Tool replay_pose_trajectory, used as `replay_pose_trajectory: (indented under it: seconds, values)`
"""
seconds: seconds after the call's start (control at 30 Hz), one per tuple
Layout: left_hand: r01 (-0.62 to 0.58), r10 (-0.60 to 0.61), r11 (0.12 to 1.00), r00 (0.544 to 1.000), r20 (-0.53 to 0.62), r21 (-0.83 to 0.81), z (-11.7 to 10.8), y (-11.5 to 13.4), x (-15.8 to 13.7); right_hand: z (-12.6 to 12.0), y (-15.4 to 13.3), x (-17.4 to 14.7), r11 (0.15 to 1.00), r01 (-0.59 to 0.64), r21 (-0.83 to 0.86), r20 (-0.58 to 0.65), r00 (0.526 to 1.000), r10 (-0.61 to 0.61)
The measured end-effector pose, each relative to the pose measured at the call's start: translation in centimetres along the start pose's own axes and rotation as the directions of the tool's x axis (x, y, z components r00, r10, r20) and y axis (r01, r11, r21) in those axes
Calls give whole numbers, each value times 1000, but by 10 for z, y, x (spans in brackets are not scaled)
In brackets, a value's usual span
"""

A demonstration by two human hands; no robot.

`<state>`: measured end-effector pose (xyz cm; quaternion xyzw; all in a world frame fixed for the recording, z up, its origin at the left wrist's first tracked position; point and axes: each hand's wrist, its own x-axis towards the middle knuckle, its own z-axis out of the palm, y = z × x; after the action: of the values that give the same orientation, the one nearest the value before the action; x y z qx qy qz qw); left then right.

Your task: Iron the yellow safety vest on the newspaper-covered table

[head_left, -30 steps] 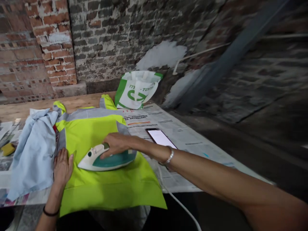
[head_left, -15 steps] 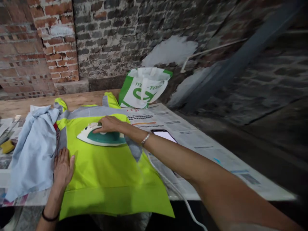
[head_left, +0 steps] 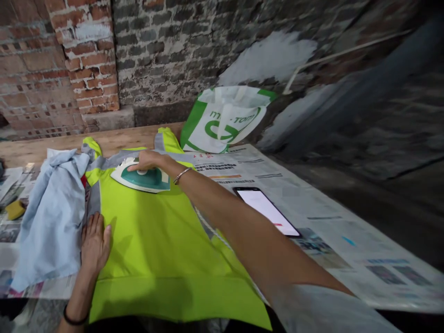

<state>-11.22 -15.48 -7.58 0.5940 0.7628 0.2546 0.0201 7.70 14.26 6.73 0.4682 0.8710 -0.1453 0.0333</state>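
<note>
A neon-yellow garment with grey bands (head_left: 149, 240) lies spread over the table, its lower edge hanging past the front. On its upper part rests a green-and-white clothes iron (head_left: 142, 179), whose handle my right hand (head_left: 150, 160) grips with closed fingers. The white cord runs beneath my right forearm toward the table's front. My left hand (head_left: 95, 243) is flat at the garment's left side, fingers stretched out, pressing on its edge. Beside that hand lies a crumpled light-blue cloth (head_left: 52, 222).
A phone with a lit screen (head_left: 268, 210) lies on the newspaper (head_left: 322, 208) right of my forearm. At the back stands a green-and-white bag (head_left: 225, 122) near the brick wall (head_left: 166, 55). A yellow sponge-like block (head_left: 15, 210) sits at the far left.
My right hand has slid the iron up the garment, toward the grey band. My left hand stays flat in nearly the same place. More of the phone shows, and the view has shifted slightly.
</note>
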Motion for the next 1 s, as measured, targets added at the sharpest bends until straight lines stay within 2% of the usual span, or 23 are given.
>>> replay_pose_trajectory:
  seconds: [0.07,0.17,0.37,0.57,0.67,0.8,0.87,0.93,1.0]
  values:
    - [53,-53,989,999,8,-139,-4,1,3,4,-3,-22,999,50,5,64,997,-50]
    - [119,-121,950,993,10,-289,-11,0,8,13,-13,-64,987,158,12,81,984,-159]
    - [206,-222,895,975,4,-395,-21,-1,9,25,-43,-151,955,297,30,195,935,-297]
    - [190,-217,882,976,-15,-431,-23,2,9,35,-63,-210,933,360,19,224,908,-355]
    - [174,-206,882,978,-26,-437,-21,0,13,36,-53,-222,937,347,34,216,913,-346]
    - [173,-207,873,978,-25,-456,-26,3,15,32,-26,-213,966,258,-9,181,951,-252]
    - [189,-229,860,973,-27,-473,-43,11,10,29,-11,-201,986,161,-37,134,979,-154]
    - [188,-245,844,968,-50,-503,-70,21,0,27,1,-187,996,65,-58,76,995,-61]
    - [108,-209,829,970,-125,-548,-100,31,-13,25,9,-176,997,11,-70,36,999,-8]
